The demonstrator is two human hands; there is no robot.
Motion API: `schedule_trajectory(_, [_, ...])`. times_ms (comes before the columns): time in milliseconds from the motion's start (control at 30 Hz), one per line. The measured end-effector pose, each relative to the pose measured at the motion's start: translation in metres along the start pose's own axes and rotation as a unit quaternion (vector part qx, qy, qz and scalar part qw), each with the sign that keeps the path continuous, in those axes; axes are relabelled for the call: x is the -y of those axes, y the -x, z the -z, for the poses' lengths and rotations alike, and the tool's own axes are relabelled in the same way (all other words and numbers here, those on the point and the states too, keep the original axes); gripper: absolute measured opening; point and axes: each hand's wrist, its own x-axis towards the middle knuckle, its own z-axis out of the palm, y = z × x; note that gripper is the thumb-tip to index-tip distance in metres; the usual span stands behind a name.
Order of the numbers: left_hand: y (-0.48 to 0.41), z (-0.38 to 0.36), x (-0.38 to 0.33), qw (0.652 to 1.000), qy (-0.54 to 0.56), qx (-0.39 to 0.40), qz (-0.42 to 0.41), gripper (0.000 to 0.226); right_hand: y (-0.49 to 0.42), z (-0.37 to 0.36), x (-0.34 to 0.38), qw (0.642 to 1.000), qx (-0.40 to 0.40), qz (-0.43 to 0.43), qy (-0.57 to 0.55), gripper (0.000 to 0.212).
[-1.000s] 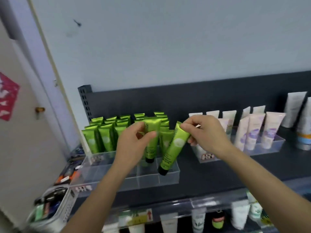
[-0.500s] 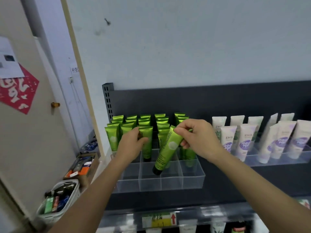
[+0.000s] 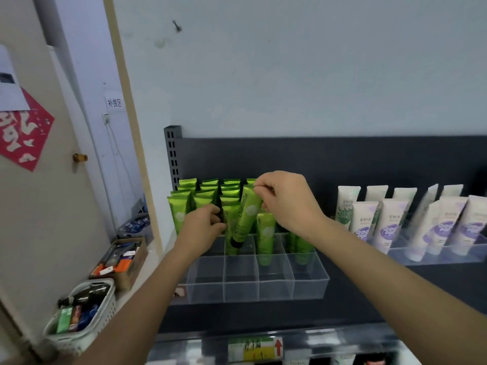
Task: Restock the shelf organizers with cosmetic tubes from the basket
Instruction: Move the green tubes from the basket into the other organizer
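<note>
"Where was the tube (image 3: 246,214)?"

"Tilted over the organizer (image 3: 263,283), cap down in a middle cell just ahead of the packed green rows."

"And the grip?"

"The right hand (image 3: 287,204) pinched its top crimp. The left hand (image 3: 204,225) curled round a second tube (image 3: 228,216) standing just beside it."

"The basket (image 3: 105,309)?"

"Low at the left, well apart, holding mixed items."
</note>
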Motion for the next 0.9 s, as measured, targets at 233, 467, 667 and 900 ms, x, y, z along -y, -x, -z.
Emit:
schedule_trajectory(233, [0.011,0.012,0.005,1.000,-0.009,-0.030,0.004,0.045,-0.021,-0.048,-0.008,0.981,0.108,0.049,0.152,0.019])
schedule_trajectory(467, [0.020,0.018,0.003,0.999,-0.008,-0.035,0.002,0.049,-0.025,-0.060,-0.003,0.961,0.181,0.064,0.200,0.024])
schedule_trajectory(667, [0.032,0.021,-0.020,0.996,-0.010,-0.082,-0.038,0.050,-0.021,-0.030,-0.007,0.985,0.097,0.068,0.123,0.020])
schedule_trajectory(900, [0.045,-0.019,-0.095,0.968,-0.087,-0.133,-0.195,0.049,0.026,0.029,-0.057,0.997,-0.018,0.015,0.078,0.015])
